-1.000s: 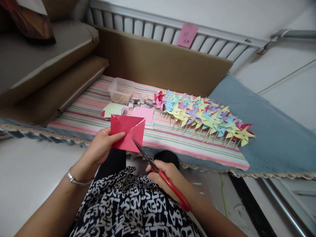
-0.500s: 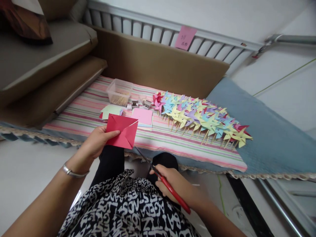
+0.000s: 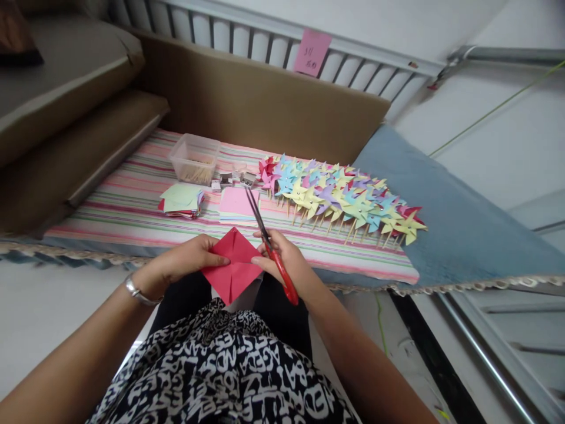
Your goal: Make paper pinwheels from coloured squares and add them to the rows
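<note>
Both hands (image 3: 189, 262) (image 3: 289, 266) now pinch red paper (image 3: 233, 268); scissors (image 3: 266, 240) raised.

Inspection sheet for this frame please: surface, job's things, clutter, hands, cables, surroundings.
Surface: striped cloth over a blue blanket.
Job's things: red paper square; red-handled scissors, blades pointing away from the person.
Clutter: row of pinwheels, mixed paper stack, pink paper stack, clear box of sticks, small metal pieces.
Hands: left hand pinches the square's left corner; right hand holds the scissors, fingertips on the square.
Cables: thin green line at right, kind unclear.
Surroundings: cardboard sheet, white railing with pink note, brown cushions.
</note>
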{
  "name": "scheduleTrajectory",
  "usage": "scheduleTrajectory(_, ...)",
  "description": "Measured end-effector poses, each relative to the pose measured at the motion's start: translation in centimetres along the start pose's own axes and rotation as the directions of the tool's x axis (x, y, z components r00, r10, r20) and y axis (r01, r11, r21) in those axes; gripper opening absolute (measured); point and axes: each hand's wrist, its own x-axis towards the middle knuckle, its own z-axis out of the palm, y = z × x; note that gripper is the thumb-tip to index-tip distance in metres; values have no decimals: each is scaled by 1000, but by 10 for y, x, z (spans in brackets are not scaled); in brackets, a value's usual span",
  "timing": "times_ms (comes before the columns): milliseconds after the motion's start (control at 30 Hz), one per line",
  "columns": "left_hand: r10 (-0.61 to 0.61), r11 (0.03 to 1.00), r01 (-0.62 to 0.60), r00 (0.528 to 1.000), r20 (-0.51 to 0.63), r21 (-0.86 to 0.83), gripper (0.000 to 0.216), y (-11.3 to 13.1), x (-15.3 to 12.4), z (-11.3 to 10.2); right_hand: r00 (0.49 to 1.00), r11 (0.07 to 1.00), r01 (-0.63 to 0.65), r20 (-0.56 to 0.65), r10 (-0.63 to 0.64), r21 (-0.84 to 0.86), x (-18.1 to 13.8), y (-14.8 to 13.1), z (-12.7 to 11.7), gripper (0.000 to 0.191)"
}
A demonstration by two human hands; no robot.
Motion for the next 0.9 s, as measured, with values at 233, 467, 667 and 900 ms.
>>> scheduleTrajectory(233, 62, 896, -148, 975, -213, -418, 23, -16, 4, 4, 990, 961, -7, -132, 45, 276, 4, 12, 17, 39)
scheduleTrajectory(467, 53, 707, -272, 941, -335, -653, 24, -40, 7, 42, 939, 910, 116, -342, 31, 399, 1, 20, 32, 36)
scheduleTrajectory(667, 74, 763, -360, 874, -481, -537, 31, -37, 11, 48, 946, 900, 59, -313, 88, 432, -9, 20, 44, 34)
scheduleTrajectory(900, 82, 813, -357, 852, -517, -459, 31, -35, 7, 42, 953, 886, 28, -280, 116, 463, -16, 25, 45, 34)
